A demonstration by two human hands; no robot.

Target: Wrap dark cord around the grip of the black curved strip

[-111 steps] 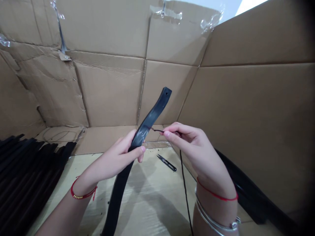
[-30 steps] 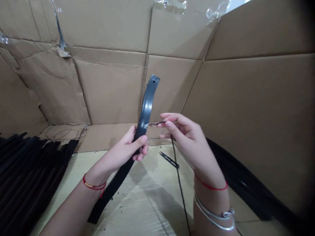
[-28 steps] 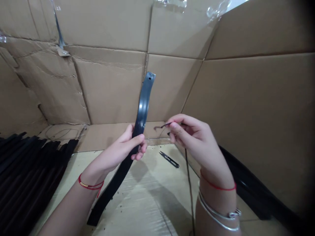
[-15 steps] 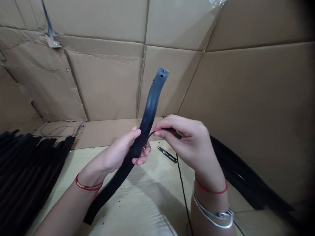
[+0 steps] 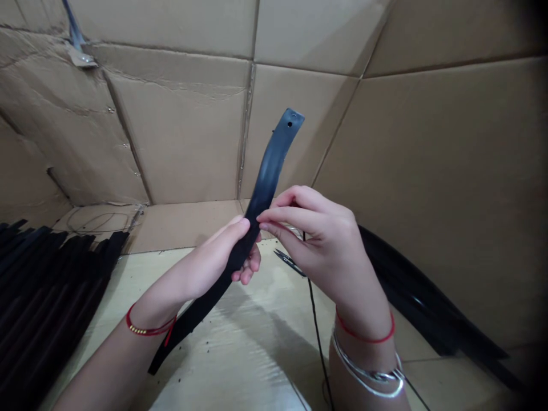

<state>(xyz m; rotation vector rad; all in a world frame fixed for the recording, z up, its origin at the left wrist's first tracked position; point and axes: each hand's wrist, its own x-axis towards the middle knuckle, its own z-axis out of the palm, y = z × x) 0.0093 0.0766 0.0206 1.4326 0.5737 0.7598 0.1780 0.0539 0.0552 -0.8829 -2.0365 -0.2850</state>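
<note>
My left hand (image 5: 226,251) is wrapped round a curved black strip (image 5: 270,165), thumb on its front face and fingers behind. The strip is tilted, its upper end leaning right, with a small round hole near that end. My right hand (image 5: 317,240) is closed in a pinch at the strip's right edge, close to my left thumb. A thin black cord (image 5: 314,314) runs from behind the right hand down toward the lower edge of the view; its pinched end is hidden by the fingertips. Small black thread snips (image 5: 287,260) lie on the table just behind the right hand, partly covered by it.
Many similar black strips (image 5: 55,291) lie side by side at the left. More long black strips (image 5: 419,297) rest at the right. Cardboard walls (image 5: 188,131) enclose the pale tabletop (image 5: 222,354). A loop of thin wire (image 5: 100,221) lies at the back left.
My right hand has moved left, bringing its pinch against the strip's edge. The short cord length that showed between fingertips and strip is now hidden. The strip's upper end has shifted slightly up and right.
</note>
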